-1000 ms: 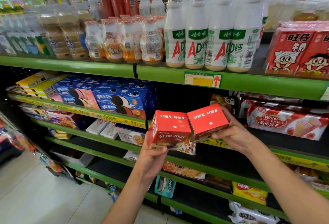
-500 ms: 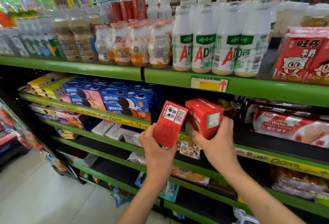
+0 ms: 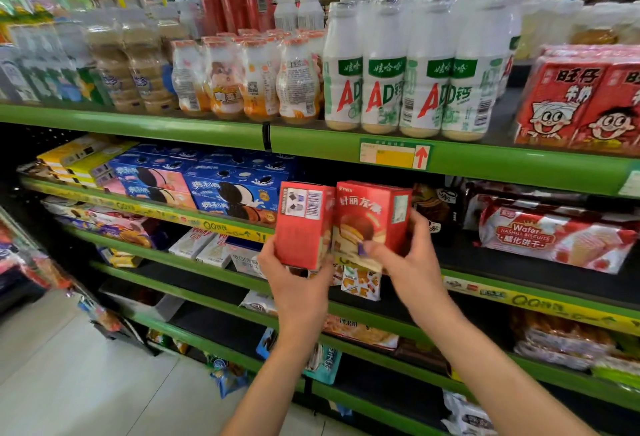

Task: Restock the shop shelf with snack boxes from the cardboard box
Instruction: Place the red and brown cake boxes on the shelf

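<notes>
1. Our left hand [image 3: 299, 283] grips a red snack box [image 3: 304, 224] from below; box upright, barcode side facing us.
2. Our right hand [image 3: 408, 262] holds a second red snack box [image 3: 372, 217] by its lower right edge; upright, cake picture facing us.
3. The two boxes touch side by side, in front of the green shelf [image 3: 519, 169], at its second level.
4. Just left on that level: blue cookie boxes [image 3: 228, 193], stacked. Right: wafer packs [image 3: 554, 238].
5. Level above: white AD bottles [image 3: 405, 75], red milk cartons [image 3: 581, 100].
</notes>
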Tool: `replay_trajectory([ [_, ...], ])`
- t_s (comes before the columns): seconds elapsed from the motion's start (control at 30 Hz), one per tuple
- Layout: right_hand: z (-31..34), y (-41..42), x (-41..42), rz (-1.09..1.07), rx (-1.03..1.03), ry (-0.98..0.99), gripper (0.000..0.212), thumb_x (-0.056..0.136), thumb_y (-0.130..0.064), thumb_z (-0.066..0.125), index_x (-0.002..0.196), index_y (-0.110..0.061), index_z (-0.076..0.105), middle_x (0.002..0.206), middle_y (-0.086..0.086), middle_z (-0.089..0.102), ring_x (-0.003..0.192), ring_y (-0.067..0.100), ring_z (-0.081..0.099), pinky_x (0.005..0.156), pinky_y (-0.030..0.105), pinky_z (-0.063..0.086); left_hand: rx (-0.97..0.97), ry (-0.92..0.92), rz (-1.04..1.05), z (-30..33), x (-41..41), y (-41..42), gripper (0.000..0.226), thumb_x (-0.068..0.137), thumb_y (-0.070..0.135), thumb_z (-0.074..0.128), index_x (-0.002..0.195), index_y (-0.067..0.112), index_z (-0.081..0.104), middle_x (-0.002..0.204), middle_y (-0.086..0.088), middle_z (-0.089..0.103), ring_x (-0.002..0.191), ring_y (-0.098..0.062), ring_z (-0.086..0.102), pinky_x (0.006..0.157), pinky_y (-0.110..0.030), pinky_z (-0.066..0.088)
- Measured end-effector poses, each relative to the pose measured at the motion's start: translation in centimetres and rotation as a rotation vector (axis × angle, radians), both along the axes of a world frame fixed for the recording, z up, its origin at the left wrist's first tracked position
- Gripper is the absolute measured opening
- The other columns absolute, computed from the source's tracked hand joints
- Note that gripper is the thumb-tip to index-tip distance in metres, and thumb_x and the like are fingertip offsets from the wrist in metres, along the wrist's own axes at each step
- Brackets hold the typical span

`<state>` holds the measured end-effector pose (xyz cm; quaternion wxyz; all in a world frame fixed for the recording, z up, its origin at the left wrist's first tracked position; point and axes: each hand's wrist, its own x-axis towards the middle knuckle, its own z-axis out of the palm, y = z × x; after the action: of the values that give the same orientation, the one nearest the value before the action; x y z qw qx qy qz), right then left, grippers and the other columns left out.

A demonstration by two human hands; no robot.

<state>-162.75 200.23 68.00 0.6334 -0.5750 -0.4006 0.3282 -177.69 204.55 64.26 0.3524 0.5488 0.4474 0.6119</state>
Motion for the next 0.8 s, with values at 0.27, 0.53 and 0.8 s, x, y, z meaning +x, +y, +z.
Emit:
replay_trajectory([
  [0.27,-2.6,-0.8,2.8,0.311,-0.043,1.101,0.053,0.079,-0.037,0.054,0.121,-0.007,0.067,0.126,0.024,0.061,0.082,0.029,0.064,0.062,0.036,0.052,-0.008,-0.020,-0.027,0.4,-0.9,-0.5,0.083,0.070,0.026,0.088,0.114,0.067,0.030,0.103,0.040,0.046,0.106,0.009,0.053,0.085,-0.020,0.051],
  [0.53,-3.7,-0.6,2.4,0.369,0.022,1.100,0.036,0.072,-0.037,0.066,0.097,-0.014,0.077,0.105,0.016,0.072,0.087,0.031,0.071,0.070,0.040,0.056,0.107,0.070,-0.041,0.8,0.1,-1.8,0.083,0.073,0.024,0.085,0.121,0.063,0.029,0.120,0.013,0.043,0.113,-0.004,0.050,0.083,-0.022,0.051],
  [0.8,-3.8,-0.4,2.2,0.368,0.036,1.116,0.035,0.074,-0.038,0.063,0.093,-0.013,0.079,0.101,0.016,0.073,0.085,0.031,0.072,0.067,0.040,0.057,0.080,0.044,-0.090,0.6,0.0,-1.9,0.080,0.074,0.024,0.084,0.125,0.057,0.032,0.124,0.007,0.045,0.114,-0.007,0.052,0.086,-0.021,0.053],
])
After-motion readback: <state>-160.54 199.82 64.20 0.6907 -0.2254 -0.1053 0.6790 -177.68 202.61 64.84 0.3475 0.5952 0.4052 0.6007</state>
